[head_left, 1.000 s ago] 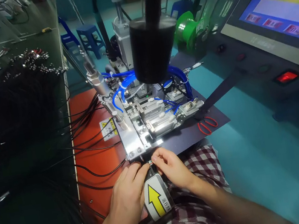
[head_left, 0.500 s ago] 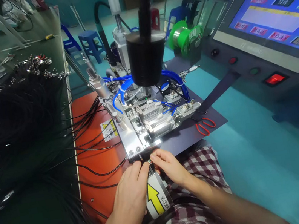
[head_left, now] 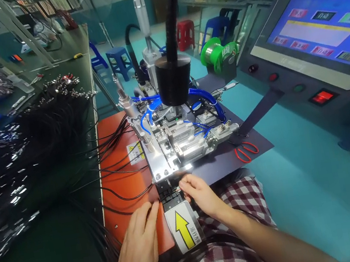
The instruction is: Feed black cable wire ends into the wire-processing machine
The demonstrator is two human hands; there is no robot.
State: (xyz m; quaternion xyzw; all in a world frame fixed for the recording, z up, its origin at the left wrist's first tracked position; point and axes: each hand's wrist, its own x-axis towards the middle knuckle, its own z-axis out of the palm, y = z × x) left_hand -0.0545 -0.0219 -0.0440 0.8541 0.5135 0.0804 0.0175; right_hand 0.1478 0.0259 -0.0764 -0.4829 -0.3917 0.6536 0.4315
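Note:
My left hand (head_left: 140,233) rests over the orange plate (head_left: 123,139), just left of the feed track. Its fingers are loosely bent, with the thumb a little apart, and a black cable (head_left: 120,212) passes under them. At the track (head_left: 170,199), my right hand (head_left: 200,193) has thumb and forefinger pinched together. Whatever lies between those fingertips is too small to make out. Behind both hands stands the metal machine (head_left: 185,140) with blue air tubes. A white cover with a yellow arrow (head_left: 183,230) sits below the track.
Black cables (head_left: 53,106) with shiny ends lie heaped on the left bench. Red-handled scissors (head_left: 246,151) lie on the dark plate at the right. A dark cylinder (head_left: 174,82) hangs above the machine. The touchscreen panel (head_left: 321,21) and a green spool (head_left: 219,54) stand to the right.
My left hand has moved left and down from the track onto the orange plate. My right hand stays at the track, still pinched. The view has tilted up slightly.

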